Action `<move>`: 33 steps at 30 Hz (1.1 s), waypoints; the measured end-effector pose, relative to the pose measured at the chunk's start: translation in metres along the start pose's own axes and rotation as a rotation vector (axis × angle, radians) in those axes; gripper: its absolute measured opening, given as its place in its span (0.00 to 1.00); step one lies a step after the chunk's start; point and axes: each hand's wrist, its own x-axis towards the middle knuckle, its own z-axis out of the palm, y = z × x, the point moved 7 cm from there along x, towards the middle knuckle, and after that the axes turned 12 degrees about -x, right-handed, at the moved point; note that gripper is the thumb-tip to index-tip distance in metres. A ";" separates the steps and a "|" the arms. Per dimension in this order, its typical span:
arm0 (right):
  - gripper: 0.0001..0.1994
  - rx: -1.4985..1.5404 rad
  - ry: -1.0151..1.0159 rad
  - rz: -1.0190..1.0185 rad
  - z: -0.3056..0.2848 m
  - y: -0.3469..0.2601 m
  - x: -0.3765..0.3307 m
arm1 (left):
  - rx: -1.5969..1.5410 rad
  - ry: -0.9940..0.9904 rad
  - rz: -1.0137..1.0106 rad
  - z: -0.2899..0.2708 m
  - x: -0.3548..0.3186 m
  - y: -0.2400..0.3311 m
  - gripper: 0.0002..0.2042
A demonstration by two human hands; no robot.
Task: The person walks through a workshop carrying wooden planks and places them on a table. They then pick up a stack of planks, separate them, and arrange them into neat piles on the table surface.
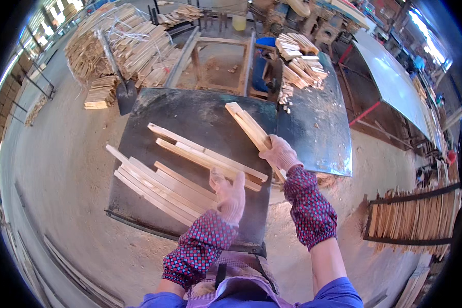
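Observation:
My right hand [281, 152], in a pale knit glove, is closed around a pair of wooden strips [247, 122] over the right side of the dark table. Thumb and fingers apart, my left hand [228, 196] wears a matching glove and reaches the near end of a few more wooden strips [203, 154] lying at a slant across the table's middle. I cannot make out whether it touches them. To its left, several wooden strips [159, 187] rest side by side, their near ends close to my left sleeve cover. Both forearms have checked sleeve covers.
The dark table [138, 110] adjoins a metal surface [328, 133] with piled short wood pieces [303, 66]. Beyond stand a wooden frame [223, 40], a shovel [126, 97] and a big wrapped wood stack [123, 38]. A bundle of strips [416, 219] sits at the right.

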 end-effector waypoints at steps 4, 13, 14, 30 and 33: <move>0.21 0.474 -0.023 0.109 -0.033 0.043 -0.096 | -0.141 -0.401 0.099 0.036 -0.082 -0.018 0.37; 0.34 0.456 0.126 0.787 -0.013 0.340 -0.414 | 0.515 -1.068 0.224 0.225 -0.265 -0.132 0.35; 0.37 0.587 0.066 0.864 -0.014 0.362 -0.448 | 0.551 -1.101 0.198 0.251 -0.282 -0.151 0.34; 0.20 0.195 1.374 1.424 -0.190 0.754 -0.844 | 0.693 -1.398 0.148 0.541 -0.489 -0.296 0.29; 0.18 -0.123 1.254 1.697 -0.264 0.783 -0.899 | 0.677 -1.407 0.165 0.594 -0.515 -0.313 0.28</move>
